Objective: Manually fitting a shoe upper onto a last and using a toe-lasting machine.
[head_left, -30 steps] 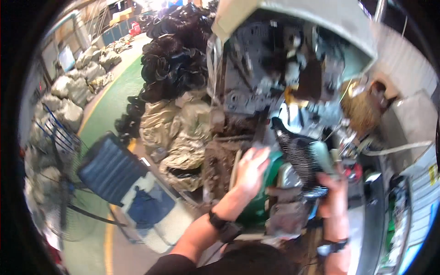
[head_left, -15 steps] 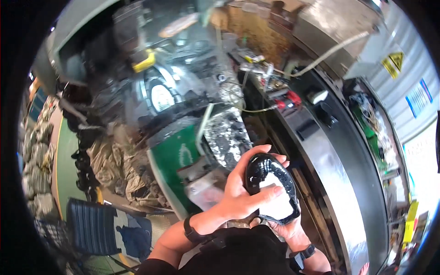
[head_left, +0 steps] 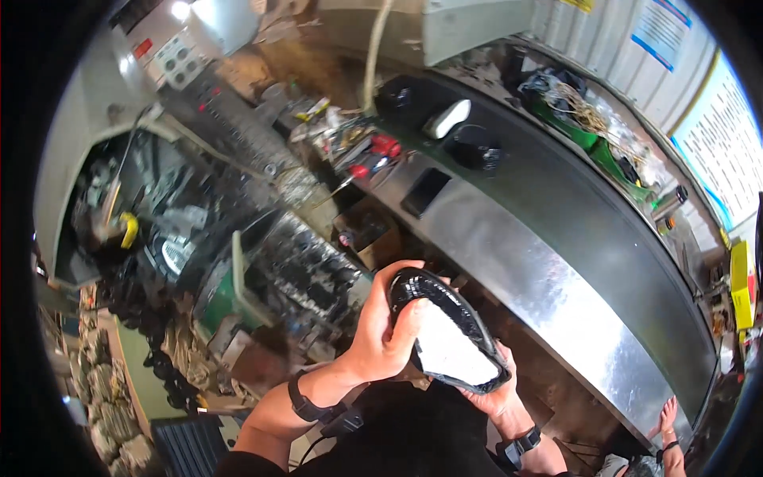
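Note:
In front of my body I hold a glossy black shoe-shaped piece (head_left: 457, 347) with a smooth white face turned up toward me. My left hand (head_left: 380, 330) is closed around its rounded far end, the thumb lying over the black rim onto the white face. Under the near right end, my right hand (head_left: 499, 393) grips the piece; most of those fingers are hidden beneath it. Both my wrists wear dark bands.
A metal-edged conveyor (head_left: 509, 246) curves along the right. On its dark belt lie a white-and-black piece (head_left: 449, 119) and a black piece (head_left: 474, 149). A dark flat slab (head_left: 427, 192) rests on the metal edge. Another person's hand (head_left: 669, 415) touches it lower right. Machinery (head_left: 171, 230) stands left.
My view has swung right toward the conveyor, so the machine now sits farther left. The black piece is tilted more, and its white face shows more fully.

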The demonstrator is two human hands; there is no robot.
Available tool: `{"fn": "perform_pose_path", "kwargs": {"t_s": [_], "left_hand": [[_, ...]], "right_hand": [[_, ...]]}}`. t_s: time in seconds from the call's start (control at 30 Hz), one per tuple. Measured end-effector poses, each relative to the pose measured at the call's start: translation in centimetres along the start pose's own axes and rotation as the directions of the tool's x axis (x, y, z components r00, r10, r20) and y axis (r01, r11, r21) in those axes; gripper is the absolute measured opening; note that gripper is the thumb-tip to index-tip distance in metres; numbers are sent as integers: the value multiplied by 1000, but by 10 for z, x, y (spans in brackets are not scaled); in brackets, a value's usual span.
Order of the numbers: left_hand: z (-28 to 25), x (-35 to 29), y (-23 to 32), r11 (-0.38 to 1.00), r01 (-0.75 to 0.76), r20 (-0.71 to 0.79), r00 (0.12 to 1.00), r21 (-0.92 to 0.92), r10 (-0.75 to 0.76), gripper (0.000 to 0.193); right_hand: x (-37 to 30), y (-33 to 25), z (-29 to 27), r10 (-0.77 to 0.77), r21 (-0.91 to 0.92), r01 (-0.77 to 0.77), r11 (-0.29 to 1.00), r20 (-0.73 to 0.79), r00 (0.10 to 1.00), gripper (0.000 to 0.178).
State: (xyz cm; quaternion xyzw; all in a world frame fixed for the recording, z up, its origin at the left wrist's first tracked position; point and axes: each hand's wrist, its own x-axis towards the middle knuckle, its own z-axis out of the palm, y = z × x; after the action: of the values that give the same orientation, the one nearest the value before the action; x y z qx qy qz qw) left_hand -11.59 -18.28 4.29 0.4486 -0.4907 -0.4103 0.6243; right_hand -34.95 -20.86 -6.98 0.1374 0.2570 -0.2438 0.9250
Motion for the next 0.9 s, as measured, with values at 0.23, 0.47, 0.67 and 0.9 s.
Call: {"fn": "perform_pose_path", "kwargs": {"t_s": [0.23, 0.47, 0.67, 0.9], "left_hand": [[25, 42, -142, 851, 522, 4, 853, 54, -523, 40], [-32, 39, -181, 738, 562, -42, 805, 374, -592, 29], [-44, 133, -247, 753, 463, 113, 814, 468, -570, 29], [-29, 380, -302, 495, -31, 127, 979, 868, -162, 91]], "right_hand": [[-41, -167, -48, -570, -297, 505, 811, -205, 795, 42], [-114, -425, -126, -885, -288, 865, 411, -353, 303, 36], [-79, -413, -268, -978, -922, 364, -133, 181, 101, 22], [78, -175, -16, -705, -833, 358, 422, -53, 707, 59]]}}
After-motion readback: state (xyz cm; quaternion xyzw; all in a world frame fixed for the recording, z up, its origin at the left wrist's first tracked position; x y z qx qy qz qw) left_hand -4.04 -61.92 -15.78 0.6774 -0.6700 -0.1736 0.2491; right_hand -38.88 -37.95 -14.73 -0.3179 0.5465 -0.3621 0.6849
